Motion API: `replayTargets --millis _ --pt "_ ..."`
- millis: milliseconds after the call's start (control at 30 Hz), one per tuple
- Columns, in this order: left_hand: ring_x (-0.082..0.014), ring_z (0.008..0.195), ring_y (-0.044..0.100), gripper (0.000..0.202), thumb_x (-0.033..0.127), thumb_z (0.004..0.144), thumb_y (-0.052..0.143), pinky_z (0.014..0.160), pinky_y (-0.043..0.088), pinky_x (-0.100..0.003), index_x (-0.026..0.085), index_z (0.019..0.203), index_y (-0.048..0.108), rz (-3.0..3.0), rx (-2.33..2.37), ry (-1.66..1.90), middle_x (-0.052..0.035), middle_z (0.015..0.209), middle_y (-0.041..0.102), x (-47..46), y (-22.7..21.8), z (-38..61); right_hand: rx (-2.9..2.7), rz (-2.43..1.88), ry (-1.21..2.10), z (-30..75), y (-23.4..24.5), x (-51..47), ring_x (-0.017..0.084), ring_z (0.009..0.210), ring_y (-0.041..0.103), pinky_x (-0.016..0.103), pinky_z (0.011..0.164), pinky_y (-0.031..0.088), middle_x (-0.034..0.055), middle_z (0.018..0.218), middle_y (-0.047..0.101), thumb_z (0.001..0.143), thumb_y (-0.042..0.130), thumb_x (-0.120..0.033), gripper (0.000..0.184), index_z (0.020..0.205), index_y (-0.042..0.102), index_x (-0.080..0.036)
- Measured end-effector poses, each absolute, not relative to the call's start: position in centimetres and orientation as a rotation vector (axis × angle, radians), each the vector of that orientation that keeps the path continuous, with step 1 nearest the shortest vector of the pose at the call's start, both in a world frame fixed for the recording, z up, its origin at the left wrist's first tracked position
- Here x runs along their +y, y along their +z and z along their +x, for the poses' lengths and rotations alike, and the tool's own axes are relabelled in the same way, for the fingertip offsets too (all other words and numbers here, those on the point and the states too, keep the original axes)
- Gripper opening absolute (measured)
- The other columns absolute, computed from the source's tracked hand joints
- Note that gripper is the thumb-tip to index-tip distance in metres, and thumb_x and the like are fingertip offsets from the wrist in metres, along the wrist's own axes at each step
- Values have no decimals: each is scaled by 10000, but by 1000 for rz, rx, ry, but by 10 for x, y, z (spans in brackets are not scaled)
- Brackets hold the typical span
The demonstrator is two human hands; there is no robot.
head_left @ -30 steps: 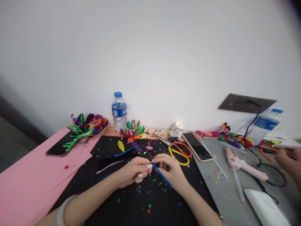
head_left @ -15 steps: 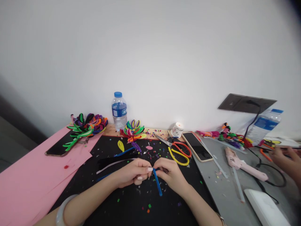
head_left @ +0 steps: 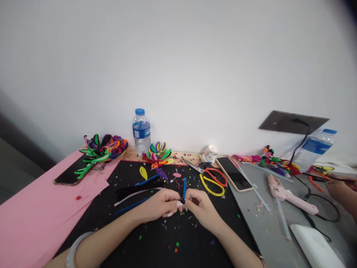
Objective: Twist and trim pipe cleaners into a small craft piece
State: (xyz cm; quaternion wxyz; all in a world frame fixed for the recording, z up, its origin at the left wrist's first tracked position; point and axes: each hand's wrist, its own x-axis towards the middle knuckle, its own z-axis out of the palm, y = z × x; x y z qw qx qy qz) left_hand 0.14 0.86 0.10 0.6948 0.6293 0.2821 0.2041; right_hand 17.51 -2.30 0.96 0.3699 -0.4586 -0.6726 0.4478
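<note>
Over the mat, left hand pinches a black piece; blue strip sits between hands, long axis pointing away from the person; right hand, fingers curled, pinches that piece too, equally near.

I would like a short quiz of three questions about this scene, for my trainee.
1. True or false: the glue gun lies to the right of the scissors.
2. Which colour is the strip standing up between the left hand and the right hand? A: red; B: blue; C: yellow.
3. Fill in: green parts of the colourful bundle at far left lie over a ____.

Key: 1. True. 2. B. 3. phone.
</note>
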Motion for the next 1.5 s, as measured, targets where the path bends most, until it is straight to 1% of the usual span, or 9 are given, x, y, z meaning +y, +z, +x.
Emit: replayTargets --millis 233,467,600,733,900,1067,1167,1400,1500 --pt "-77 452 390 238 262 814 459 464 281 -191 124 697 613 1679 734 534 55 482 441 7 0 3 -1489 -1114 1407 173 10 -22 100 520 435 213 508 301 -13 552 544 770 566 -283 253 554 544 -153" --pt "-93 486 419 307 292 823 453 512 310 -197 133 593 581 1794 805 589 37 486 487 7 -2 6 -1357 -1200 1525 175 -1 -18 56 402 315 195 415 194 -45 480 491 738 591 -310 255 550 519 -153" --pt "-91 497 400 320 358 824 458 501 306 -201 116 715 636 1624 766 610 3 599 551 11 -5 5 -1280 -1218 1555 180 1 -13 41 373 302 185 385 187 -49 488 498 712 617 -339 232 604 537 -150" --pt "-117 644 430 291 354 806 502 601 324 -215 125 808 682 1546 756 740 -18 743 548 14 -6 3 -1088 -1173 1577 185 6 -9 19 328 240 170 339 146 -80 472 462 662 663 -316 215 666 511 -164" --pt "-133 705 470 247 321 789 538 650 343 -229 144 884 683 1468 683 667 -34 851 594 12 -2 3 -914 -1048 1545 185 9 -8 24 322 303 160 332 212 -77 478 487 640 691 -257 211 723 515 -176" --pt "-159 718 553 260 303 764 579 724 387 -270 148 959 652 1420 644 559 -30 736 650 8 -1 4 -840 -938 1589 185 9 -9 32 344 359 162 333 267 -49 539 526 665 686 -279 194 743 549 -167" --pt "-167 748 570 257 316 772 571 752 395 -278 139 941 650 1439 632 548 -42 755 665 7 -2 5 -856 -924 1593 185 7 -9 40 367 392 162 338 281 -23 592 566 689 673 -272 173 751 558 -158" --pt "-159 792 526 317 366 839 467 735 373 -238 145 853 693 1636 625 653 -38 825 572 6 1 6 -901 -936 1575 184 4 -10 48 373 388 161 339 307 -25 565 566 714 654 -246 172 674 509 -162" --pt "-126 698 505 313 367 837 472 651 366 -220 152 830 699 1628 658 665 -17 776 525 7 -3 5 -937 -957 1553 184 5 -10 48 375 383 161 336 302 -35 575 550 730 634 -261 144 723 522 -170"
